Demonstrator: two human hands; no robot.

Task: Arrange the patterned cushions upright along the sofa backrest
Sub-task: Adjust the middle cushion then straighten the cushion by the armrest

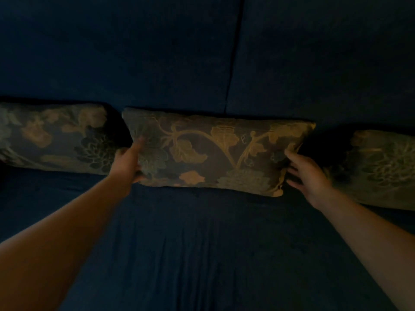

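Note:
Three floral-patterned cushions stand upright against the dark blue sofa backrest [157, 52]. The middle cushion [215, 151] has gold leaves on brown cloth. My left hand [128, 162] grips its left edge, thumb on the front face. At the cushion's right edge my right hand [307, 173] has its fingers spread and touching the side; whether it grips is unclear. A left cushion [56, 138] leans beside it with a small gap. The right cushion [386, 169] is cut off by the frame edge.
The blue sofa seat [202, 243] stretches toward me in front of the cushions. A seam [233, 63] splits the backrest into two panels. The scene is dim.

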